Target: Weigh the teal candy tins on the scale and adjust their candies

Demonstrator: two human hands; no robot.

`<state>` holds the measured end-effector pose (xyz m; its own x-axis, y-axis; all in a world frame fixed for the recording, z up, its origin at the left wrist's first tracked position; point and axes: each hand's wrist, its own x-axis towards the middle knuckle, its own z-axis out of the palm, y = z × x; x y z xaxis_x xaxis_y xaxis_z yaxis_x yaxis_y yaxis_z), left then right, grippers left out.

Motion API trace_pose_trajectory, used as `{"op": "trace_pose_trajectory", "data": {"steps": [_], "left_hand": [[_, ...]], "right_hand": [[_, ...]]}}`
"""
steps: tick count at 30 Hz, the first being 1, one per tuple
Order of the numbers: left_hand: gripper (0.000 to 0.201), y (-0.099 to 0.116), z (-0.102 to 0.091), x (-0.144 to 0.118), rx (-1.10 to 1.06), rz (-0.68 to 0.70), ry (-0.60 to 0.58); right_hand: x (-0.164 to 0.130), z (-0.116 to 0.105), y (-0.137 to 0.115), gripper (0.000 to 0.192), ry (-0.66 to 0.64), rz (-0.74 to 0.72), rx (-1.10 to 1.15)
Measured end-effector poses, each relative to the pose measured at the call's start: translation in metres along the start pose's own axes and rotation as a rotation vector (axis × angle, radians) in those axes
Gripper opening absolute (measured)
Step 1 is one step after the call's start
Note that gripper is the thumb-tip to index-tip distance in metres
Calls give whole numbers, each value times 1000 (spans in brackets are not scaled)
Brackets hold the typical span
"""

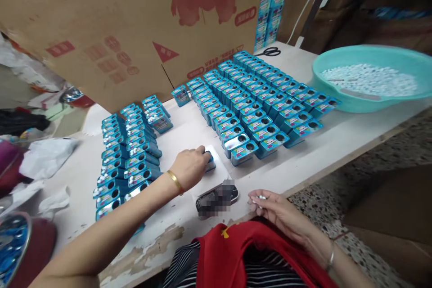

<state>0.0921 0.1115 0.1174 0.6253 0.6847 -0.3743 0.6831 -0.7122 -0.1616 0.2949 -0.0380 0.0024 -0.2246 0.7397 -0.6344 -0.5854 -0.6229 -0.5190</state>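
My left hand (191,166), with a gold bangle at its wrist, has its fingers closed on a small blue tin (211,162). That tin sits over the white platform of a digital scale (221,168), whose dark display faces me, partly blurred. Near the table's front edge, my right hand (275,211) is curled around a few white candy pellets (259,198). Beyond the scale stand rows of blue tins (243,108) with round dark openings. Left of my left hand, more blue tins (130,153) have white pellets on top around their openings.
A turquoise basin (364,103) of white pellets stands at the right. Scissors (270,51) lie at the back. A large cardboard box (135,22) stands behind the tins. At lower left is a red tub (42,238) with blue things, near crumpled white paper (47,157).
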Motion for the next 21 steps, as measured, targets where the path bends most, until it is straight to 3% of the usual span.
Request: {"op": "trace_pose_trajectory", "data": {"steps": [4,9,15,21], "left_hand": [[30,-15,-9,-23,-134,39,244],[30,-42,-5,-74,-352,-162,566],[24,-47,38,-110,-501,-298,582],[25,-35,64,-109,-593,-278,547]], "right_hand": [[-4,0,1,32,-9,24,22],[-5,1,1,38,-17,59,-100],[0,8,-8,37,1,-28,-318],[2,44,-56,34,-61,-187,-662]]}}
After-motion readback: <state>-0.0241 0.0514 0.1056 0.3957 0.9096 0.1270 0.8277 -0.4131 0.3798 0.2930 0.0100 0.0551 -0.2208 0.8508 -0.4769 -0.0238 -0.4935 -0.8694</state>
